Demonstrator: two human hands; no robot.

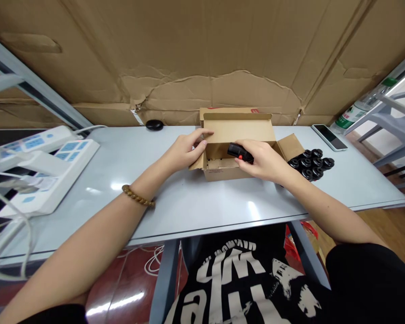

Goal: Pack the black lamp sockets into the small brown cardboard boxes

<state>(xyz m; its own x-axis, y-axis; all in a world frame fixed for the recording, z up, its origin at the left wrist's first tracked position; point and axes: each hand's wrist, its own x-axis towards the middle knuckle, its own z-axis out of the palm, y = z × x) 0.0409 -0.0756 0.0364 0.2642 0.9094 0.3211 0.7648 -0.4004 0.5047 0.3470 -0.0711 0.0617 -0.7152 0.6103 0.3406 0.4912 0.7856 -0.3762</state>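
Observation:
An open cardboard box (227,174) sits near the back of the table, its lid raised. My left hand (189,150) grips the box's left side, thumb and fingers at the edge beside the side flap. In my right hand (265,161) is a black device with a red button (240,152), roughly cylindrical, held over the box opening. My palm and fingers hide its rear end. Just right of the box, several similar black cylinders (310,164) stand close together with round ends up. The box's floor is only partly visible.
White power strips (64,177) with cables lie at the left. A round black object (154,125) rests at the back edge. On the right are a phone (329,137) and a plastic bottle (357,110). A large cardboard sheet (202,54) stands behind the table.

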